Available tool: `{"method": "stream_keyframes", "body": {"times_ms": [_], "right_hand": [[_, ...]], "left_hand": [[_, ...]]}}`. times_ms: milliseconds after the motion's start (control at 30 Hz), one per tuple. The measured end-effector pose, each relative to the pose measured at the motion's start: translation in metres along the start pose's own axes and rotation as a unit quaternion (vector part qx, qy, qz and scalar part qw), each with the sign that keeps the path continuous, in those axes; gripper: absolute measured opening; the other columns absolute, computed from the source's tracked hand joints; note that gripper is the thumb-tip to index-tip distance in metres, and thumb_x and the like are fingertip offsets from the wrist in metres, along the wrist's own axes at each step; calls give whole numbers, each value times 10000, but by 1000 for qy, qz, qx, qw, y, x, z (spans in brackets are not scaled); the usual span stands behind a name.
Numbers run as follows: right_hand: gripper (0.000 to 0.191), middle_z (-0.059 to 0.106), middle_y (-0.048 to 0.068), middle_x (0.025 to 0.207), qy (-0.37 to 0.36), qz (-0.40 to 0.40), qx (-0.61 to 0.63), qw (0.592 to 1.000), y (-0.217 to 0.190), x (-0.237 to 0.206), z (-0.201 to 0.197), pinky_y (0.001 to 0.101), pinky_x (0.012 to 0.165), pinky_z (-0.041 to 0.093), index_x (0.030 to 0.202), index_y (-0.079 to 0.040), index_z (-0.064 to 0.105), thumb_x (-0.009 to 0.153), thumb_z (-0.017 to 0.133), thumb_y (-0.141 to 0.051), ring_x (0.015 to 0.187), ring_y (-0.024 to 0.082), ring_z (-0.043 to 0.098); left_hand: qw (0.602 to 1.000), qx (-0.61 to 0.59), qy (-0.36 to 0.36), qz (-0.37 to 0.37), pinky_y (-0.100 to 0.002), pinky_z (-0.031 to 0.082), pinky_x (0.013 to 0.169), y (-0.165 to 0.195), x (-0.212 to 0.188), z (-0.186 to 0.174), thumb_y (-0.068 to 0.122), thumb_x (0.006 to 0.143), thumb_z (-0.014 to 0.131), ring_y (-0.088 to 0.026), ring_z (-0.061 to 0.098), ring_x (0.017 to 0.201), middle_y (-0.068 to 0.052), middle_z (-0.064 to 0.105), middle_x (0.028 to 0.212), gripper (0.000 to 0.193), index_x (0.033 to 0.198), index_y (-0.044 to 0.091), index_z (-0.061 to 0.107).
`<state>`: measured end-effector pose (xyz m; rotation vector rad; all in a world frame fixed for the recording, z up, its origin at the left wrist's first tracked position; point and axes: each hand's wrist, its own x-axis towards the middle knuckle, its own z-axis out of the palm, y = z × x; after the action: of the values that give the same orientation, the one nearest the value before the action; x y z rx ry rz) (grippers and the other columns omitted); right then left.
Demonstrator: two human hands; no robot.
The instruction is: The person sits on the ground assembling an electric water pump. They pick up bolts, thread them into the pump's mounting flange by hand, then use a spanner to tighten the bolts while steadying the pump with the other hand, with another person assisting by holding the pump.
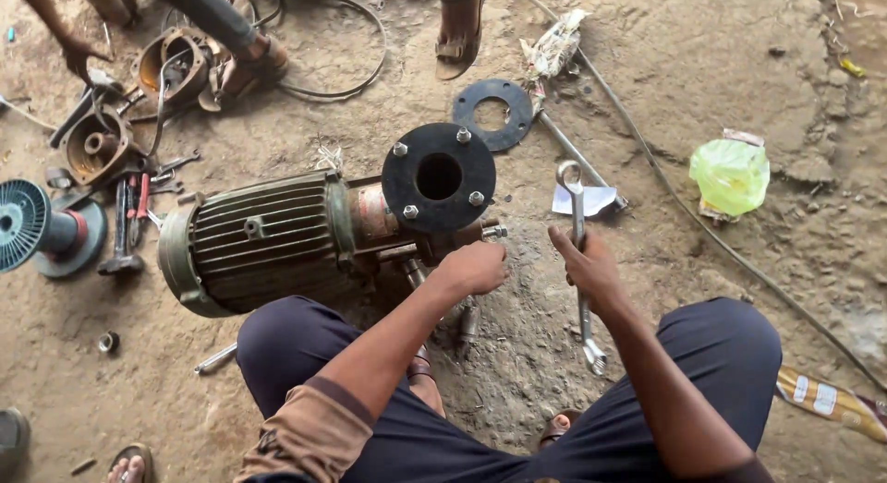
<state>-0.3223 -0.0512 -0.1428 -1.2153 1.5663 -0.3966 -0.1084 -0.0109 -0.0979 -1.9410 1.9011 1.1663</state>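
Observation:
A grimy green finned electric motor (254, 241) with a pump lies on the dirt floor in front of me. Its black round flange (438, 176) faces up, with bolts standing around a centre hole. My left hand (474, 267) rests against the pump body just under the flange, next to a protruding bolt (494, 232); whether it grips anything is hidden. My right hand (589, 266) is shut on a long silver combination spanner (578, 215), held upright to the right of the pump, ring end up.
A black ring gasket (492, 114) and a metal rod (577, 160) lie behind the flange. A green plastic bag (730, 174) sits at right. Pump housings (97, 146), tools and a teal spool (28, 226) crowd the left, where another person's hand (78, 54) and sandalled feet (249, 67) are.

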Motion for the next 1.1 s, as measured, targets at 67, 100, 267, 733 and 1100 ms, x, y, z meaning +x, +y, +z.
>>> {"method": "stream_keyframes", "body": {"times_ms": [67,100,267,733,1100], "right_hand": [[661,618,123,739,65,-24,-93,993,30,29,19,451,643,473,905,37,589,1067,546,-603,670,229,572],[642,650,135,763,51,-2,-110,993,44,38,26,450,668,485,940,31,631,1079,522,-586,688,238,602],[450,708,206,871,39,-24,-187,981,76,50,51,489,752,502,1176,-30,630,1076,507,-450,779,334,666],[522,704,268,949,-25,-59,-206,977,65,52,105,573,809,531,1502,-199,430,986,435,-120,877,456,693],[411,688,308,905,7,-142,-250,958,82,62,118,618,796,486,1373,-135,485,969,542,-187,877,525,653]], "left_hand": [[998,63,-6,23,-487,551,958,-10,12,12,156,884,606,-384,668,1165,-193,674,1269,357,1224,65,666],[995,93,-8,36,-489,551,960,-13,16,16,105,864,606,-384,662,1182,-194,662,1292,388,1247,62,653],[988,139,-55,33,-528,501,1005,-9,12,22,216,911,643,-359,596,1259,-154,658,1317,395,1288,99,625],[992,122,-26,36,-589,459,1036,-27,-17,33,234,924,605,-314,583,1296,-125,648,1336,393,1300,121,627],[857,-472,201,-57,-506,446,922,-42,120,137,360,1000,680,-335,528,1125,-171,571,1206,448,1277,32,550]]}}
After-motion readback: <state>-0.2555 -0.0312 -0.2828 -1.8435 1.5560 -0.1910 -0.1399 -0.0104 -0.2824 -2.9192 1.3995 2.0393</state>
